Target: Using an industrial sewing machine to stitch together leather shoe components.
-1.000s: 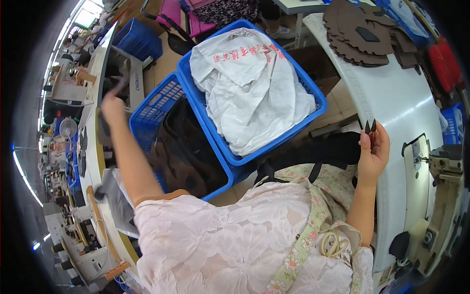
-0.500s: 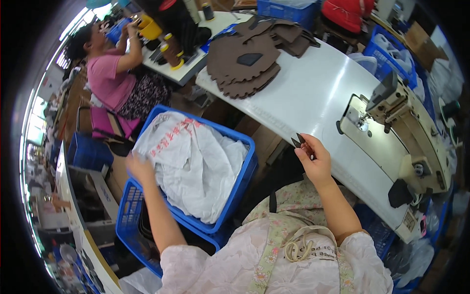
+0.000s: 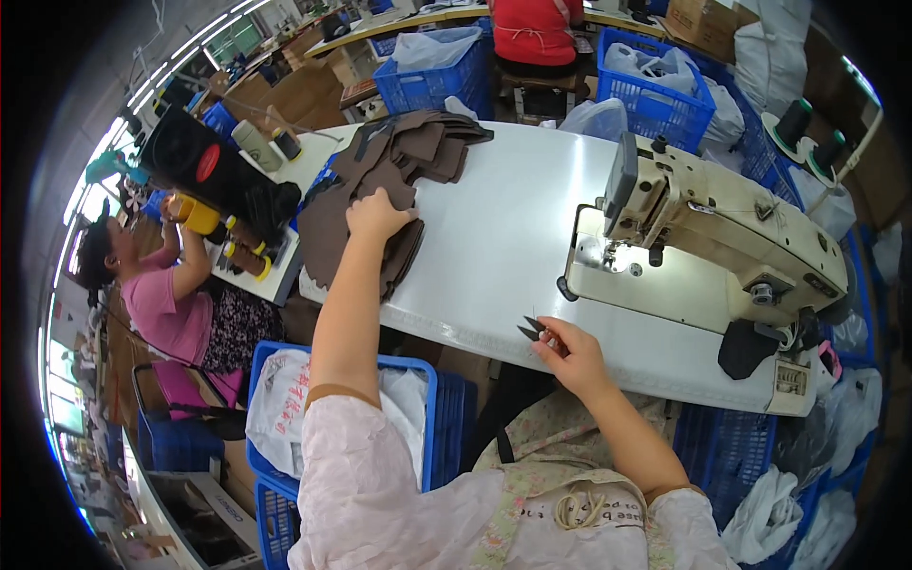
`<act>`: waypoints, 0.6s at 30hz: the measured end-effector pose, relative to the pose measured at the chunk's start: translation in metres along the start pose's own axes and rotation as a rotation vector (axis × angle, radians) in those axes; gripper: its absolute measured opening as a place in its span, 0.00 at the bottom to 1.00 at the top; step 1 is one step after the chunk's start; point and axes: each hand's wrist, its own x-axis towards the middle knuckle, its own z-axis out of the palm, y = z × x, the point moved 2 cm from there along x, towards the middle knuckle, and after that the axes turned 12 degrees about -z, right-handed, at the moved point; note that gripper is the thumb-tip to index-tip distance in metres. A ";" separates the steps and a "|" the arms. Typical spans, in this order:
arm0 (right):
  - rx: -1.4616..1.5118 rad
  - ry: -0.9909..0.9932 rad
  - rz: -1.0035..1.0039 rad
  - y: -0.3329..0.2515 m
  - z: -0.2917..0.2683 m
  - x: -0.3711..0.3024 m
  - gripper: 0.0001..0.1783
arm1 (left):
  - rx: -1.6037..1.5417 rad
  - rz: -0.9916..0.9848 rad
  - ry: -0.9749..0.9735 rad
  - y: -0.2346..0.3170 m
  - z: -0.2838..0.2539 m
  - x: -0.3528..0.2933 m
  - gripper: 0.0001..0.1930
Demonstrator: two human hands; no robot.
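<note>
My left hand [image 3: 378, 217] reaches out over a stack of flat brown cut pieces [image 3: 328, 233] on the white table. Its fingers are bent down and closed against the top of the stack; what lies under the fingertips is hidden. With my right hand [image 3: 576, 357] I hold small dark thread snips [image 3: 532, 329], their two blades apart and pointing left above the table's near edge. The sewing machine [image 3: 703, 204] stands to the right, its lamp lit.
Below my left arm is a blue crate [image 3: 429, 423] with white bags [image 3: 404, 408]. Left of the table, a person in pink [image 3: 166, 304] handles a yellow object. Further blue crates [image 3: 432, 85] and a person in red [image 3: 534, 38] are at the back. A black cloth [image 3: 750, 350] hangs by the machine.
My left hand has moved from above the bagged crate up to the brown stack. The view has turned right, bringing more of the machine in. The snips remain in my right hand.
</note>
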 end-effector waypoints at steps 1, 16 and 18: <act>-0.011 0.000 -0.017 -0.003 0.000 -0.001 0.20 | -0.025 -0.007 -0.103 -0.002 -0.005 0.001 0.47; 0.047 -0.001 -0.072 -0.006 0.001 0.004 0.20 | -1.109 0.136 0.490 -0.070 -0.123 -0.029 0.36; 0.123 0.053 -0.051 0.005 0.000 -0.002 0.21 | -0.930 0.221 0.535 -0.050 -0.103 -0.104 0.40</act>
